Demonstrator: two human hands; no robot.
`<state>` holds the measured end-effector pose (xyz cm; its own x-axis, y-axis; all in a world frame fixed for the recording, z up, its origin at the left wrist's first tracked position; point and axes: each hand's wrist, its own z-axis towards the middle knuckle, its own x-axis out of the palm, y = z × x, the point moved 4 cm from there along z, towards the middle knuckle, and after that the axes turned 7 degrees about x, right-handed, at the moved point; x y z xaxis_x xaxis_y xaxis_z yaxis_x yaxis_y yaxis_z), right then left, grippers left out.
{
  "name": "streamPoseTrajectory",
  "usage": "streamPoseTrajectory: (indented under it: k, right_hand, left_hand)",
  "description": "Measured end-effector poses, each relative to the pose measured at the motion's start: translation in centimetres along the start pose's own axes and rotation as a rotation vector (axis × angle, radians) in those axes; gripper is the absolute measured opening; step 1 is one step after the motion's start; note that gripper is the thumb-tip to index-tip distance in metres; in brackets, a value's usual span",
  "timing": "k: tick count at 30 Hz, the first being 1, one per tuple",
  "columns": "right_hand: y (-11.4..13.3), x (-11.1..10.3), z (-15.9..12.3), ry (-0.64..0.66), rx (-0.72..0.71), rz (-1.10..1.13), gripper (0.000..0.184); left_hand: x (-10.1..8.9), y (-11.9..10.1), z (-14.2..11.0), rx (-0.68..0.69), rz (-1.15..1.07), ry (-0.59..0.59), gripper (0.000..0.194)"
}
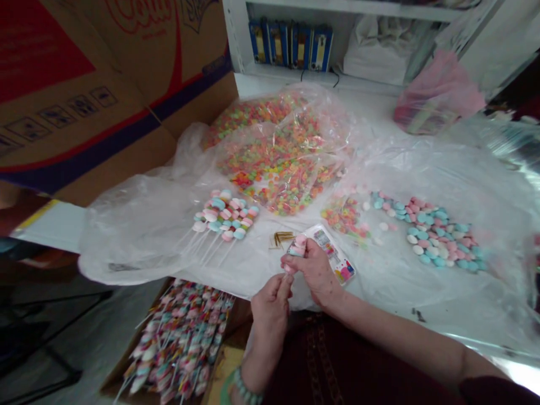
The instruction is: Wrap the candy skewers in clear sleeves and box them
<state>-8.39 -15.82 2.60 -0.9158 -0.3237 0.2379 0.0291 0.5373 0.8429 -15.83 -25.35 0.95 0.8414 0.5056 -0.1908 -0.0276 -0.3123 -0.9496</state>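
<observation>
In front of my body, both hands are closed on a marshmallow pop with pink, white and blue pieces. My right hand wraps its fingers round the marshmallows. Just below, my left hand pinches the lower end, where the stick is mostly hidden. What looks like a clear wrapper covers the pop. Gold twist ties lie on the table beyond my hands. A flat printed packet is beside my right hand. To the left, several marshmallow pops lie side by side with their white sticks toward me.
A big clear bag of colourful ring candies lies at the back. Loose pink, white and blue marshmallows are spread at right on plastic sheeting. A large carton stands left. Below the table edge, a box holds many pops.
</observation>
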Motion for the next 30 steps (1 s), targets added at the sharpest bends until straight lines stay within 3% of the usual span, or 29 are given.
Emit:
streamPoseTrajectory:
  k: [2, 4, 7, 9, 12, 14, 17, 19, 22, 24, 30]
  right_hand:
    - [0.1, -0.5, 0.3, 0.059, -0.044, -0.141, 0.014]
    - [0.6, -1.6, 0.7, 0.06, -0.177, -0.436, 0.011]
    - [1.4, -3.1, 1.4, -0.045, -0.497, -1.057, 0.018]
    - [1.0, -3.3, 2.2, -0.038, -0.631, -1.392, 0.023]
    - [0.0, -3.3, 3.1, -0.007, -0.683, -1.593, 0.021]
    - [0.0, -3.3, 3.2, 0.001, -0.701, -1.564, 0.021]
    - [0.8, -3.7, 2.8, 0.026, -0.675, -1.298, 0.02]
    - [1.4, -4.3, 2.7, 0.045, -0.533, -1.048, 0.018]
    - [1.3, -5.0, 2.9, 0.121, -0.21, -0.713, 0.011]
    - [1.1, -5.1, 2.8, 0.185, -0.089, -0.59, 0.011]
    - [1.8, -4.3, 1.5, 0.098, -0.297, -0.822, 0.012]
  left_hand:
    - [-1.3, 0.1, 0.3, 0.131, 0.133, -0.163, 0.026]
    - [-2.3, 0.5, 0.7, 0.13, 0.115, -0.224, 0.028]
    - [-3.0, 1.4, 1.6, -0.028, -0.071, -0.213, 0.033]
    - [-2.9, 1.5, 2.0, -0.133, -0.235, -0.18, 0.032]
    - [-2.5, 1.1, 2.1, -0.253, -0.444, -0.13, 0.028]
    - [-2.3, 0.8, 2.0, -0.299, -0.525, -0.102, 0.027]
    - [-2.1, 0.6, 1.9, -0.334, -0.597, -0.076, 0.025]
    - [-1.9, 0.6, 2.1, -0.338, -0.631, -0.064, 0.024]
    - [-1.2, 0.4, 2.6, -0.328, -0.663, -0.027, 0.026]
    - [-0.6, 0.2, 2.9, -0.328, -0.676, 0.008, 0.029]
    - [0.5, -0.8, 3.1, -0.281, -0.661, 0.084, 0.03]
